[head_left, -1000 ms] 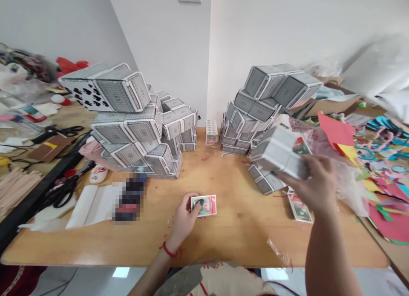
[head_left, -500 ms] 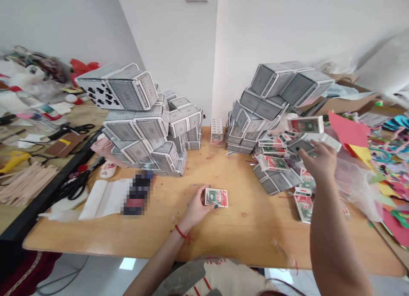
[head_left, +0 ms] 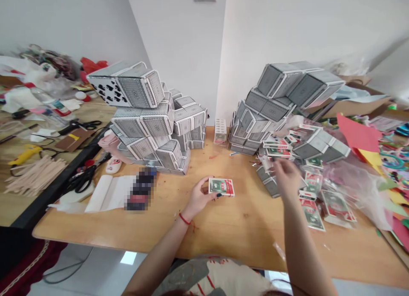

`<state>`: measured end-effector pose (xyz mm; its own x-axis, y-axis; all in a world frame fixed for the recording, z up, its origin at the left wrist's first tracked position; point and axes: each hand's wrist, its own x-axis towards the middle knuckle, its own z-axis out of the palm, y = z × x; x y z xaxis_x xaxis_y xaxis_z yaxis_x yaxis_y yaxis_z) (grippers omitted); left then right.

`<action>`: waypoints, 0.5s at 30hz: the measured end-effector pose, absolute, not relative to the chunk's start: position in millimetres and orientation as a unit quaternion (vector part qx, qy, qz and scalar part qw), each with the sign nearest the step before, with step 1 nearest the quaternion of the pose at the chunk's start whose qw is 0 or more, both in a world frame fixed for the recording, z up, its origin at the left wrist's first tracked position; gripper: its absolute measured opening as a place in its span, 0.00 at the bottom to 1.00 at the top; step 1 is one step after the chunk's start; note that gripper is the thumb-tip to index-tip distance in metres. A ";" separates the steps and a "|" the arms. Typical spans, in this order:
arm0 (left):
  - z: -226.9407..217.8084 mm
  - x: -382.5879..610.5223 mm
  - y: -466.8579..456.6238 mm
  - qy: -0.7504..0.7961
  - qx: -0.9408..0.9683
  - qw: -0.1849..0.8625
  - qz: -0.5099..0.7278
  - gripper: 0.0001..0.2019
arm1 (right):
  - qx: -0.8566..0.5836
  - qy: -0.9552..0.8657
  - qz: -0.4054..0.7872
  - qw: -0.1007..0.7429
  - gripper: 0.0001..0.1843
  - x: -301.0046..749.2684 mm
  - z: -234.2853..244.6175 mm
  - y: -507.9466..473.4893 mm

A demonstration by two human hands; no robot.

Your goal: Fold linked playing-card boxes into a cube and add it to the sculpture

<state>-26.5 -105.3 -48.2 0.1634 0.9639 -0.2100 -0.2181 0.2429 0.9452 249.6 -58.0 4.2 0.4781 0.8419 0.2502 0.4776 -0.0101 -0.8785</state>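
My left hand (head_left: 202,199) is closed round one end of a red and green playing-card pack (head_left: 221,187), held low over the table with its printed face up. To the right, my right hand (head_left: 287,175) has its fingers curled together, slightly blurred. It is above a grey block of playing cards (head_left: 268,183) and close to a pile of card packs (head_left: 277,152). Whatever its fingertips hold, if anything, is hidden. More packs lie right of this hand, among them a clear-wrapped card pack (head_left: 338,205). A grey double card block (head_left: 321,146) rests behind them.
Two tall stacks of grey card blocks stand at the back, a left stack (head_left: 156,121) and a right stack (head_left: 271,104). Between them is a small white pack (head_left: 220,131). Black scissors (head_left: 83,179) and a white roll (head_left: 97,193) lie left; plastic wrap (head_left: 367,193) lies right.
My right hand has moved left and nearer from the grey double block, its spread fingers now curled. My left hand still holds the card pack. The whole view has shifted slightly.
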 end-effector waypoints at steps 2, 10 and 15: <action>-48.1 -21.1 -93.9 0.434 0.408 0.632 0.495 0.35 | -0.592 -0.473 0.425 0.495 0.25 202.5 -11.8 -64.6; -67.0 -20.4 -54.0 0.392 0.477 0.585 0.526 0.25 | -0.379 -0.363 0.667 0.529 0.35 139.1 -68.2 -59.5; -74.6 -29.0 -50.4 0.414 0.480 0.557 0.537 0.22 | -0.352 -0.390 0.673 0.521 0.24 151.9 -78.1 -58.1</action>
<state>-29.0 -50.4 -74.6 0.0811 0.9953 0.0538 -0.2002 -0.0366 0.9791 151.9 -58.1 -78.1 -0.2090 0.9756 -0.0667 -0.4274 -0.1525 -0.8911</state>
